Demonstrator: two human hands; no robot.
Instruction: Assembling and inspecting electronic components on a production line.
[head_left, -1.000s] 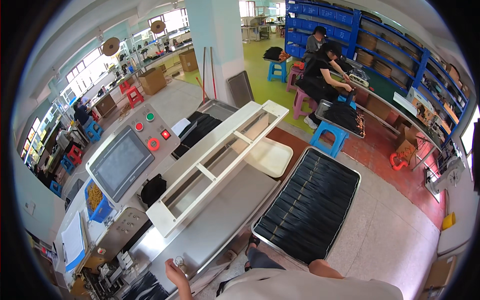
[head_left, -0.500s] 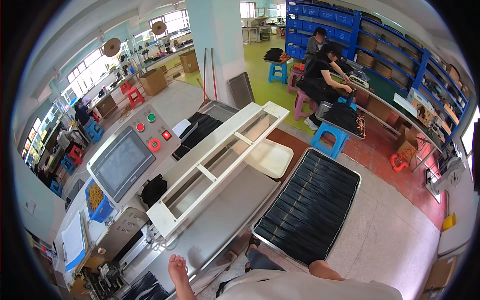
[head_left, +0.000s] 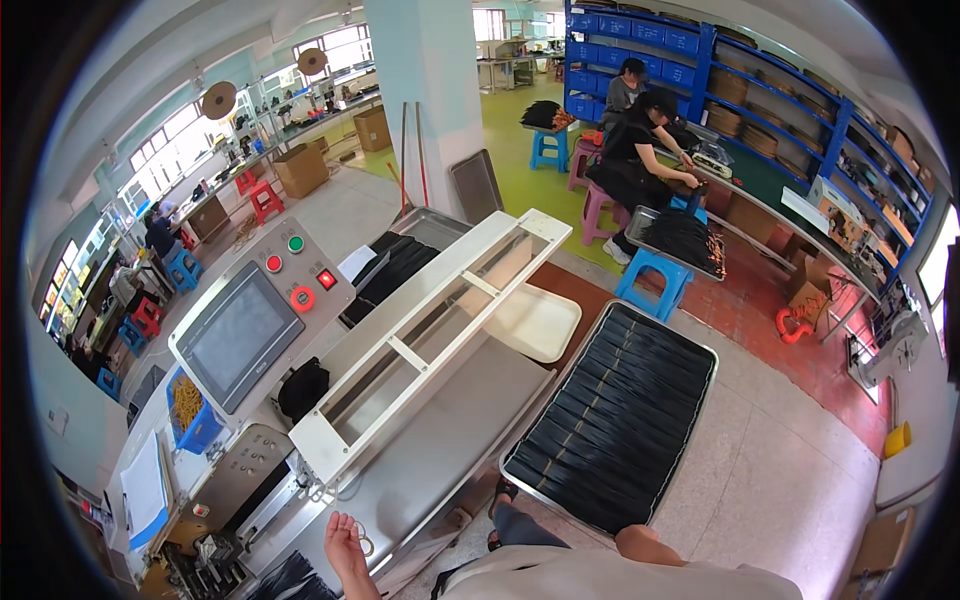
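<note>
My left hand (head_left: 344,548) is raised over the near end of a steel work surface (head_left: 440,435), fingers bent upward. A thin tan loop, which looks like a rubber band (head_left: 367,540), hangs at its thumb side and seems to be gripped there. Below and left of this hand lies a bundle of black wires (head_left: 288,580), cut off by the lower edge. Of my right arm only a bent bare part shows beside my body, against the near edge of a metal tray (head_left: 712,400). The right hand itself is hidden. Rows of black wire bundles (head_left: 610,415) fill that tray.
A control panel with a screen (head_left: 240,335) and a white slotted frame (head_left: 430,345) stand over the steel surface. To the left are a blue basket (head_left: 200,430) of yellow bands and a clipboard (head_left: 148,490). Two people work beyond a blue stool (head_left: 652,285).
My left hand has shifted slightly left and down, and the tan loop beside it now shows clearly. The whole view has moved a little. The wire tray stays put.
</note>
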